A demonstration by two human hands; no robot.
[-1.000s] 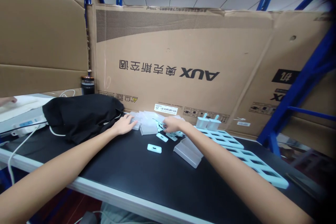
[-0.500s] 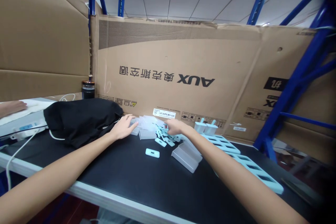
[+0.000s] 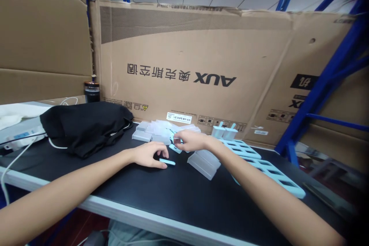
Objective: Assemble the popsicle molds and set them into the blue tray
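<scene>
My left hand (image 3: 151, 155) is low over the black table, its thumb and curled fingers around the left end of a light blue slotted piece (image 3: 170, 162), which shows nearly edge-on. My right hand (image 3: 188, 140) reaches into a pile of similar pieces, fingers bent together; what they pinch is hidden. Just below its fingertips lies another light blue piece (image 3: 175, 148). Clear plastic cases (image 3: 142, 135) and translucent bags (image 3: 161, 127) lie behind and left of the pile. Nearer, under my right wrist, rest clear plastic molds (image 3: 204, 164).
Light blue frames with rectangular openings (image 3: 284, 182) lie at the right. Behind them stand two popsicle molds with blue sticks (image 3: 225, 132). A black cloth (image 3: 86, 126) and a dark jar (image 3: 92, 92) are at the left. A cardboard sheet (image 3: 178, 50) walls the back.
My left hand has come nearer and right, from beside the cases to the single blue piece, which has tilted. My right hand stays at the pile. Another person's hand at far left has left view.
</scene>
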